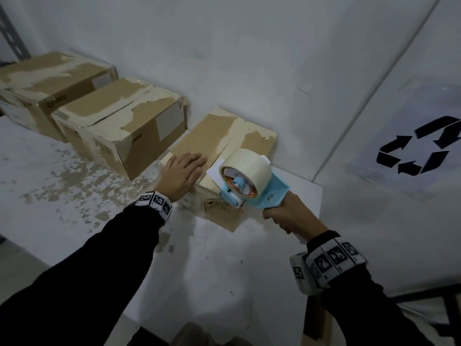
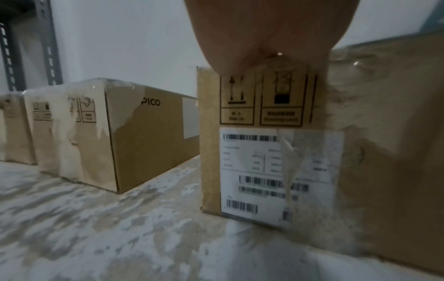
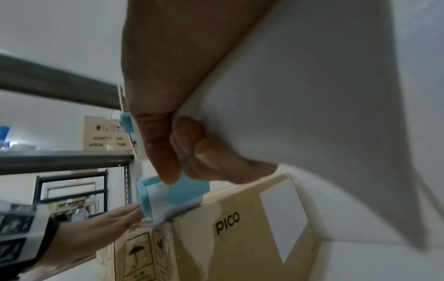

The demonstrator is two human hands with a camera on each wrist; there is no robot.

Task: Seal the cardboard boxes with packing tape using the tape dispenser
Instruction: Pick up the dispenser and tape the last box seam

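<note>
"PICO" is being shown on the side of the nearest cardboard box [image 1: 217,146], just under the gripped tape dispenser [image 1: 249,181], whose handle is being clenched by the right hand [image 1: 290,216]; the box top is being pressed by the flat, spread left hand [image 1: 184,171], its long axis running away toward the wall

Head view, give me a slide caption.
Left hand steadies the cardboard box; right hand holds the tape dispenser.
</note>
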